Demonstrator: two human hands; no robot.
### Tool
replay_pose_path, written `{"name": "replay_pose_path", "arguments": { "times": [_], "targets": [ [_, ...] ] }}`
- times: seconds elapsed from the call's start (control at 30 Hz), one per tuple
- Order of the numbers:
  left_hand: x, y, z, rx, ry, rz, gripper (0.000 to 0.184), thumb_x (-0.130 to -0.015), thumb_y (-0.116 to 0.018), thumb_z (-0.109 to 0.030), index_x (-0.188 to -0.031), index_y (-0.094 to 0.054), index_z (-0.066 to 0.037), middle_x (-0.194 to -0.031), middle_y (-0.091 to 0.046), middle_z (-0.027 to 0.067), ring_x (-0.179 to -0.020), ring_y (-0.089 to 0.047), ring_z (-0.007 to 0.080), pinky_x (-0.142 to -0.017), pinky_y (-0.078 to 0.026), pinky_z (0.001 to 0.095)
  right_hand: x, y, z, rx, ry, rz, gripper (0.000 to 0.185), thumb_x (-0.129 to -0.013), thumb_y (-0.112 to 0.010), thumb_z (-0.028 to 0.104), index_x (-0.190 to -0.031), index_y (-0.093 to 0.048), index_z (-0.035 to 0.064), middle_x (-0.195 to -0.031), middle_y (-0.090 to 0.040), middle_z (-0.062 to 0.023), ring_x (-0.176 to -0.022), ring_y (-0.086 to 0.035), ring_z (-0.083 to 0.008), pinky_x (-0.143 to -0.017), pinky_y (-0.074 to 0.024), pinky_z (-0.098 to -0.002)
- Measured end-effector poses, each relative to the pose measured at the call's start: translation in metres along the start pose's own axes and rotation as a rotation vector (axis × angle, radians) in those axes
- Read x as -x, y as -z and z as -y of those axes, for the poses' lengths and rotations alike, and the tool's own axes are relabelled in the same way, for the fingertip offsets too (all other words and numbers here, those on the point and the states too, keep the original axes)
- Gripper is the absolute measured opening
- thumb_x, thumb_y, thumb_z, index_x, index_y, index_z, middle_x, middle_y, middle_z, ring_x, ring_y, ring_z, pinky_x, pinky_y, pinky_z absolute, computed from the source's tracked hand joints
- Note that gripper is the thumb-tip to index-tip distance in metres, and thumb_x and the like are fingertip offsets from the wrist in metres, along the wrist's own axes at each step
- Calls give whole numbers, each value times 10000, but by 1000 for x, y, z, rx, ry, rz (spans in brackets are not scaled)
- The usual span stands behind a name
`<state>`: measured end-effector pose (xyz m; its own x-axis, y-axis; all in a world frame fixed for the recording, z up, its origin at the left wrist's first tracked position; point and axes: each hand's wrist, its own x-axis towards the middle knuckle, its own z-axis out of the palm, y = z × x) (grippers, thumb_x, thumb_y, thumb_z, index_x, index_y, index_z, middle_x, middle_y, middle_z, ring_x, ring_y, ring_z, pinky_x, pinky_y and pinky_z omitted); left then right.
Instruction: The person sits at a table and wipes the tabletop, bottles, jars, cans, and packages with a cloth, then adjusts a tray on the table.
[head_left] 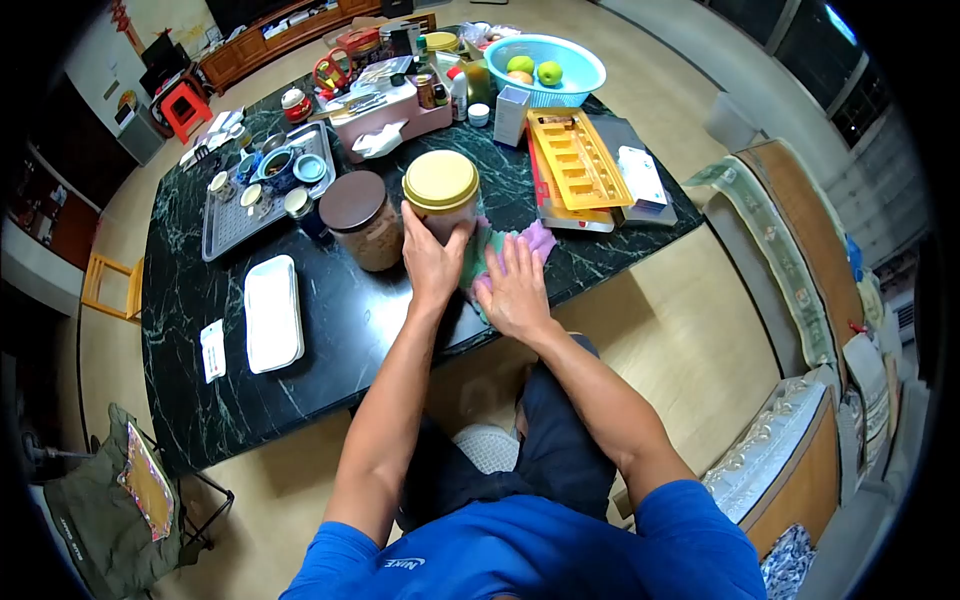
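Observation:
A clear jar with a yellow lid (441, 181) stands on the dark marbled table (400, 320), and my left hand (433, 258) grips its near side with thumb and fingers apart around it. Touching it on the left is a jar with a brown lid (354, 202). My right hand (515, 290) lies flat with its fingers spread on a pink and green cloth (540, 240), just right of the yellow-lidded jar. Part of the cloth is hidden under this hand.
Left of the jars are a white tray (272, 315), a small white packet (213, 350) and a grey tray (222, 230) with cups. Behind stand a pink box (432, 118) and a blue basket (585, 72) of fruit. A yellow tray (577, 160) lies at the right.

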<state>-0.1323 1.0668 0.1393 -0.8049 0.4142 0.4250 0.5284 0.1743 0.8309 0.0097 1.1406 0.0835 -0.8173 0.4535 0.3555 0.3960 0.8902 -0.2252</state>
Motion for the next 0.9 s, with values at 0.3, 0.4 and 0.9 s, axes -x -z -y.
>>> {"name": "replay_pose_path", "arguments": {
  "times": [0.3, 0.4, 0.9],
  "targets": [
    [-104, -77, 22, -168, 162, -19, 1084, -773, -770, -384, -1518, -161, 117, -1312, -515, 392, -1201, -544, 507, -1051, -432, 504, -1, 8, 3, -40, -6, -8, 687, -956, -558, 436, -1473, -448, -2, -1543, -332, -328, -1464, -263, -489, -1196, -159, -608],
    [-130, -101, 39, -118, 144, -94, 1054, -774, -773, -331, -1511, -179, 134, -1381, -470, 395, -1262, -508, 505, -1101, -401, 478, -3, 11, 3, -68, -5, -14, 671, -946, -579, 411, -1464, -462, 1, -1536, -340, -327, -1455, -278, -491, -1188, -181, -610],
    [11, -27, -12, 79, -193, 36, 306, -920, -673, -87, -1206, -652, 19, -1385, -586, 187, -1165, -645, 269, -883, -565, 354, -88, -39, -20, -56, 14, -84, 594, -949, -524, 341, -1464, -466, 52, -1542, -361, -303, -1471, -261, -475, -1202, -167, -570]
  ]
}}
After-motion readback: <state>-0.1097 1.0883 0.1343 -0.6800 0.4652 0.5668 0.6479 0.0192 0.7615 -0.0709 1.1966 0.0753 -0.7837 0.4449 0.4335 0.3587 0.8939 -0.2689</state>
